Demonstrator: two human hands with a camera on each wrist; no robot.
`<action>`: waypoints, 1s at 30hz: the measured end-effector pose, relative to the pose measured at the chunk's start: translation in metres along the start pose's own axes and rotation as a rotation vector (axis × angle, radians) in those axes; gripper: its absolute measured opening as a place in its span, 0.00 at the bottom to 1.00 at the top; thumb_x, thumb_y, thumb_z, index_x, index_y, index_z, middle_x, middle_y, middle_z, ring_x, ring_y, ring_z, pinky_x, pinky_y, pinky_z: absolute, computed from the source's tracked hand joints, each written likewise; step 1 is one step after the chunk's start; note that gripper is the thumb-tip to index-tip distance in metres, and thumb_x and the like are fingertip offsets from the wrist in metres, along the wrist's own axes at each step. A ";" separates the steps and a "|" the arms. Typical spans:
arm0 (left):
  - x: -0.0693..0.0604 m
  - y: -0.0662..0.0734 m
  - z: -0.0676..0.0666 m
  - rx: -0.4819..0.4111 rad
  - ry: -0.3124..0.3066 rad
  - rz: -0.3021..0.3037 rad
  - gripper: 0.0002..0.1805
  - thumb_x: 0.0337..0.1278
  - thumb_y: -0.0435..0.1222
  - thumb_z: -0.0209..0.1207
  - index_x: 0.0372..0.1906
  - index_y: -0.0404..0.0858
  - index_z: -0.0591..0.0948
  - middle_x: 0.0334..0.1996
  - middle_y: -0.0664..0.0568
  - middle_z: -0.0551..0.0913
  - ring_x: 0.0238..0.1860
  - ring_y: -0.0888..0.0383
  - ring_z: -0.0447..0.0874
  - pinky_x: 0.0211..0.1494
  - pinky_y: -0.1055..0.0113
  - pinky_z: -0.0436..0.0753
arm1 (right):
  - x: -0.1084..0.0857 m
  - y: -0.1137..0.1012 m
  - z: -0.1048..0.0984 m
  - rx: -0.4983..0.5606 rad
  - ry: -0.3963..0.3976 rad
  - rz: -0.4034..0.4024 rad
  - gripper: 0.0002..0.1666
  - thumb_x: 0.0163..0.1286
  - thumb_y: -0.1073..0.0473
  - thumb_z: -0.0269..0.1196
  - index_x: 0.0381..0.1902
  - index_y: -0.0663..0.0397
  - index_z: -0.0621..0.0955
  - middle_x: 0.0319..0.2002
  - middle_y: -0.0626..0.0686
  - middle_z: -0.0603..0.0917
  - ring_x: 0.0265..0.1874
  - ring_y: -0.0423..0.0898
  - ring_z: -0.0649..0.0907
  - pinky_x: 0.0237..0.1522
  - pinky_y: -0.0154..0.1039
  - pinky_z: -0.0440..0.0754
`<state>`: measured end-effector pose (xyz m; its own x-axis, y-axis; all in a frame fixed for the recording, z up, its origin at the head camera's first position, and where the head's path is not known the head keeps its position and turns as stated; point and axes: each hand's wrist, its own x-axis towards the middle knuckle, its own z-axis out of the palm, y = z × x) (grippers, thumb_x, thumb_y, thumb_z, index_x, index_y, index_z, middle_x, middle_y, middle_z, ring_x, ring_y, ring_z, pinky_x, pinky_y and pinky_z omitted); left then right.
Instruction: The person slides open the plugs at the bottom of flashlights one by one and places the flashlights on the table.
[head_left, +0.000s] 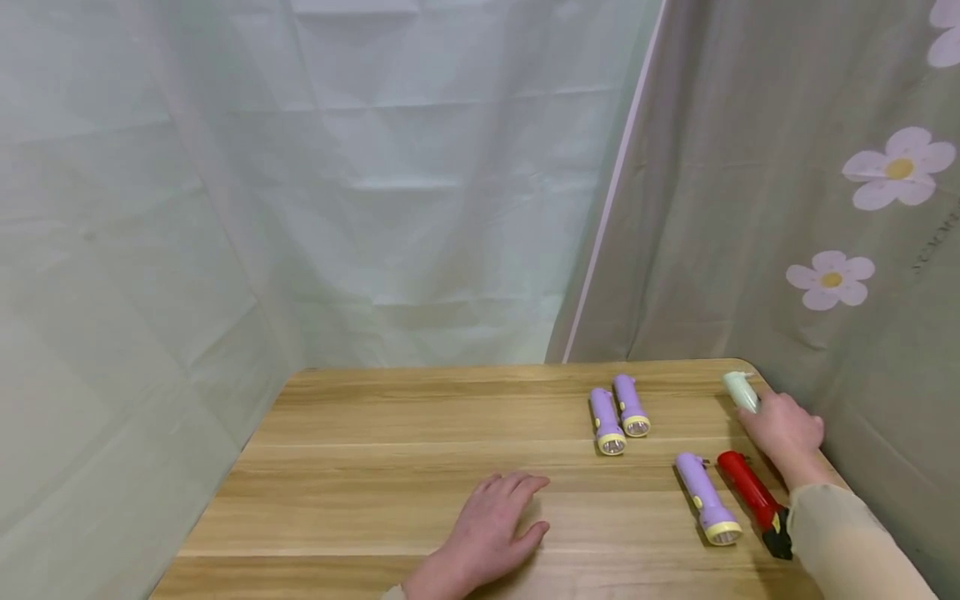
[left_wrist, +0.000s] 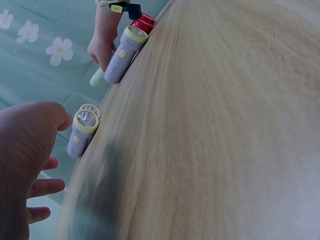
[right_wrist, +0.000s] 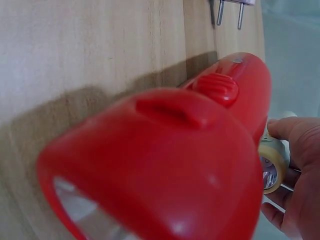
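My right hand (head_left: 783,429) is at the table's far right corner, its fingers and thumb round a pale green flashlight (head_left: 741,390). The right wrist view shows the flashlight's yellow-rimmed lens (right_wrist: 270,172) beside the fingers. Under my right forearm lies a red flashlight (head_left: 750,492), its front partly hidden by a black device at the wrist; its red head (right_wrist: 165,165) looms large in the right wrist view. Left of it rests a purple flashlight (head_left: 705,498) with a yellow rim. My left hand (head_left: 491,529) stays near the front middle, fingers extended, holding nothing.
Two more purple flashlights (head_left: 606,421) lie side by side toward the back of the wooden table (head_left: 390,467). Two metal prongs (right_wrist: 240,15) show at the top of the right wrist view. Pale curtains (head_left: 420,208) and a flowered grey curtain (head_left: 720,208) surround the table.
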<state>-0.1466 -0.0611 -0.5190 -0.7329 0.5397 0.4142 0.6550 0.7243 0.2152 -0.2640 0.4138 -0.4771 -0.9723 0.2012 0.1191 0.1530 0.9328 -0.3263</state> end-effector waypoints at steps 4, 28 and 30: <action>0.000 0.001 0.000 -0.003 -0.004 -0.003 0.30 0.65 0.51 0.65 0.69 0.48 0.73 0.60 0.57 0.79 0.62 0.57 0.78 0.67 0.49 0.74 | 0.003 0.000 0.004 0.007 -0.020 0.019 0.23 0.69 0.50 0.61 0.44 0.69 0.77 0.30 0.64 0.78 0.30 0.61 0.77 0.37 0.63 0.68; 0.000 0.002 -0.001 -0.020 -0.033 -0.027 0.30 0.65 0.50 0.65 0.70 0.49 0.73 0.60 0.59 0.79 0.62 0.57 0.77 0.68 0.48 0.73 | 0.007 -0.001 0.008 -0.012 -0.146 0.100 0.25 0.74 0.47 0.56 0.41 0.69 0.75 0.30 0.62 0.76 0.32 0.61 0.76 0.44 0.66 0.66; 0.000 0.002 -0.001 -0.019 -0.038 -0.031 0.30 0.66 0.50 0.64 0.70 0.49 0.72 0.60 0.59 0.79 0.62 0.58 0.77 0.68 0.49 0.73 | 0.007 0.000 0.008 -0.014 -0.155 0.101 0.26 0.75 0.47 0.56 0.43 0.70 0.75 0.31 0.63 0.76 0.32 0.62 0.76 0.44 0.67 0.66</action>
<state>-0.1452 -0.0595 -0.5179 -0.7593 0.5332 0.3731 0.6348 0.7332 0.2440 -0.2720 0.4125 -0.4832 -0.9674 0.2461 -0.0598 0.2522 0.9147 -0.3159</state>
